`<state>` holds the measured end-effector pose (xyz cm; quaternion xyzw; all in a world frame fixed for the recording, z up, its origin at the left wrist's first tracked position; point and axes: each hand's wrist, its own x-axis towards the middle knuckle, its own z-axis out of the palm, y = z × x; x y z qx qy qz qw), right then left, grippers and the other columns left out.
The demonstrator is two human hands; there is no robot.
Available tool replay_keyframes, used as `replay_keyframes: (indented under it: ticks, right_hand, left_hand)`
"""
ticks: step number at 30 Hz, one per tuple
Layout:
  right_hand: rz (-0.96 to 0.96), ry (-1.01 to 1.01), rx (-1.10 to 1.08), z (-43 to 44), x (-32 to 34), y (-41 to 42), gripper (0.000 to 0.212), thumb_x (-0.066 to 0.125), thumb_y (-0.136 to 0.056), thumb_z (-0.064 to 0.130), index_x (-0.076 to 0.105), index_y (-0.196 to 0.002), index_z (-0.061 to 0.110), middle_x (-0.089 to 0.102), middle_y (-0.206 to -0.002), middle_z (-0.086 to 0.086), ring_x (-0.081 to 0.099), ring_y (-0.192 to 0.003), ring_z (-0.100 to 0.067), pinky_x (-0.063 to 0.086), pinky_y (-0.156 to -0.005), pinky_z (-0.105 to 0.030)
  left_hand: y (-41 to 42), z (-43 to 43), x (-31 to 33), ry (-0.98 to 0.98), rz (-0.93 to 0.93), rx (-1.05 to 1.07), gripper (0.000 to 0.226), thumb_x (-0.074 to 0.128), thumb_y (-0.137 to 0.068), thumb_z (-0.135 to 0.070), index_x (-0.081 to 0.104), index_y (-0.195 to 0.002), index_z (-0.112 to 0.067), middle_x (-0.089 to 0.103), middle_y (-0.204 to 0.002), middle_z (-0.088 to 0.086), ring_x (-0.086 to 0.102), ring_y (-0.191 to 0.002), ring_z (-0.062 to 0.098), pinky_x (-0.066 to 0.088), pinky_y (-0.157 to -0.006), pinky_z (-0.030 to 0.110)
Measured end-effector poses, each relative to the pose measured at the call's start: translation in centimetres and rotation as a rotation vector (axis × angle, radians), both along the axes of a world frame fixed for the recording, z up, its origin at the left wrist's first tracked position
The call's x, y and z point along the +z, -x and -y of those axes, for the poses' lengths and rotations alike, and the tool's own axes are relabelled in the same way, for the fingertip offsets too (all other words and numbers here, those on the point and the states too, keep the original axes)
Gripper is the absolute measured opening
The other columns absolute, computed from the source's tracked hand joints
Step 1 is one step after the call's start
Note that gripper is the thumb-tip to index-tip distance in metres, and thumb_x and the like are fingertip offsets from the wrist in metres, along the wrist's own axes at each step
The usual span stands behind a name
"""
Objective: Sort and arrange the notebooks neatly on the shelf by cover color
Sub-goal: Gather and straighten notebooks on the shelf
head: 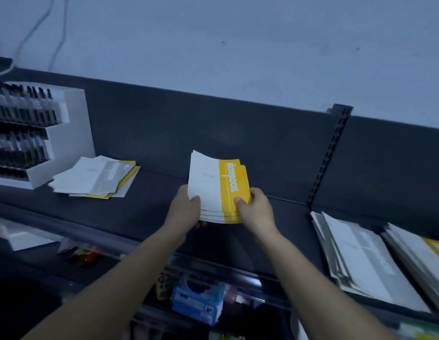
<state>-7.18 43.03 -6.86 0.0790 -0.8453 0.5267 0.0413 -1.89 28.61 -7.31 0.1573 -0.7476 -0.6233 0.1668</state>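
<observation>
The left hand point(189, 209) and right hand point(255, 212) each grip a near corner of the yellow notebook stack point(218, 187), thumbs on top, held just above the dark shelf point(140, 212). Thin, light and floppy, these will likely fan or slide, so squeezing both long edges seems safest. The edges suggest about four notebooks in hand, with one mixed pile point(95, 177) on the left and two grey piles point(360, 253) on the right.

The yellow notebooks point(218, 187), white with a yellow band, form a slightly fanned stack held over the shelf point(140, 217) between left grip point(186, 209) and right grip point(255, 209). A loose pile point(95, 177) lies well left of the grips, and grey-white stacks point(365, 261) lie to their right.
</observation>
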Motion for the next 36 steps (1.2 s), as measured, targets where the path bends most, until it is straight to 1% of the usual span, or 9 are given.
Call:
replay_keyframes:
  ticks: [3, 5, 7, 11, 19, 24, 27, 31, 36]
  right_hand:
    - [-0.023, -0.005, -0.044, -3.3, 0.2, -1.1, 0.012, 0.056, -0.094, 0.022, 0.05, -0.105, 0.024, 0.061, -0.101, 0.005, 0.057, -0.092, -0.016, 0.044, -0.079, -0.028]
    - [-0.032, 0.001, -0.094, -5.1, 0.2, -1.9, 0.011, 0.056, -0.093, 0.022, 0.051, -0.102, 0.024, 0.066, -0.106, 0.003, 0.061, -0.096, -0.019, 0.049, -0.085, -0.034]
    - [-0.035, -0.004, -0.154, -6.7, 0.2, -2.9, 0.015, 0.058, -0.091, 0.023, 0.056, -0.106, 0.022, 0.068, -0.109, 0.002, 0.063, -0.1, -0.023, 0.05, -0.091, -0.041]
    - [-0.024, -0.059, -0.25, -10.1, 0.5, -4.4, 0.021, 0.057, -0.092, 0.025, 0.057, -0.111, 0.018, 0.067, -0.111, -0.001, 0.063, -0.102, -0.026, 0.049, -0.092, -0.043]
    - [-0.016, -0.03, -0.369, -17.9, 0.3, -6.6, 0.023, 0.056, -0.094, 0.022, 0.055, -0.117, 0.018, 0.061, -0.095, 0.004, 0.064, -0.096, -0.025, 0.05, -0.087, -0.039]
    - [-0.036, -0.065, -0.416, -24.1, 0.3, -7.0, 0.017, 0.057, -0.094, 0.023, 0.054, -0.111, 0.021, 0.062, -0.1, 0.003, 0.059, -0.094, -0.021, 0.048, -0.085, -0.036]
    - [-0.026, -0.118, -0.44, -28.3, 0.1, -6.8, 0.03, 0.057, -0.094, 0.026, 0.053, -0.122, 0.015, 0.061, -0.101, 0.001, 0.061, -0.1, -0.025, 0.05, -0.087, -0.039]
    - [0.002, -0.208, -0.432, -34.0, 0.1, -6.0, 0.046, 0.055, -0.096, 0.029, 0.045, -0.137, 0.011, 0.061, -0.123, -0.005, 0.057, -0.108, -0.025, 0.043, -0.083, -0.031]
    - [0.003, -0.347, -0.432, -40.2, 0.3, -5.2, 0.033, 0.053, -0.096, 0.029, 0.053, -0.121, 0.007, 0.063, -0.114, -0.01, 0.058, -0.105, -0.032, 0.041, -0.077, -0.032]
  left_hand:
    - [-0.5, -2.9, 0.3, 0.01, -0.022, -0.057, 0.021, 0.034, -0.1, -0.012, 0.043, -0.117, -0.021, 0.059, -0.093, 0.006, 0.053, -0.058, 0.019, 0.04, -0.043, 0.026]
    - [-0.7, -4.6, 0.5, 0.024, -0.032, -0.1, 0.021, 0.034, -0.1, -0.012, 0.042, -0.116, -0.023, 0.06, -0.095, 0.005, 0.053, -0.059, 0.019, 0.041, -0.044, 0.026]
    - [-0.8, -6.1, 0.5, 0.033, -0.048, -0.146, 0.021, 0.035, -0.1, -0.012, 0.042, -0.115, -0.024, 0.061, -0.095, 0.005, 0.054, -0.062, 0.019, 0.041, -0.044, 0.026]
    - [-1.1, -9.5, 0.6, 0.033, -0.095, -0.226, 0.022, 0.036, -0.1, -0.01, 0.043, -0.117, -0.022, 0.063, -0.096, 0.008, 0.054, -0.058, 0.018, 0.041, -0.04, 0.021]
    - [-1.1, -17.4, 0.3, 0.009, -0.062, -0.342, 0.024, 0.034, -0.102, -0.009, 0.041, -0.124, -0.016, 0.061, -0.099, 0.015, 0.05, -0.055, 0.017, 0.036, -0.032, 0.015]
    - [-0.5, -23.4, 0.3, 0.041, -0.051, -0.386, 0.025, 0.035, -0.101, -0.009, 0.042, -0.124, -0.015, 0.062, -0.096, 0.013, 0.051, -0.052, 0.018, 0.034, -0.032, 0.016]
    - [-0.1, -27.5, 0.2, 0.06, -0.033, -0.403, 0.022, 0.035, -0.101, -0.012, 0.042, -0.121, -0.018, 0.061, -0.1, 0.011, 0.053, -0.053, 0.018, 0.038, -0.038, 0.021]
    - [0.6, -33.1, 0.0, 0.092, -0.005, -0.407, 0.024, 0.034, -0.102, -0.016, 0.041, -0.124, -0.02, 0.063, -0.106, 0.011, 0.055, -0.056, 0.017, 0.038, -0.037, 0.019]
    - [1.7, -39.2, -0.3, 0.164, 0.043, -0.403, 0.025, 0.034, -0.102, -0.019, 0.039, -0.127, -0.016, 0.063, -0.109, 0.013, 0.055, -0.055, 0.021, 0.042, -0.047, 0.025]
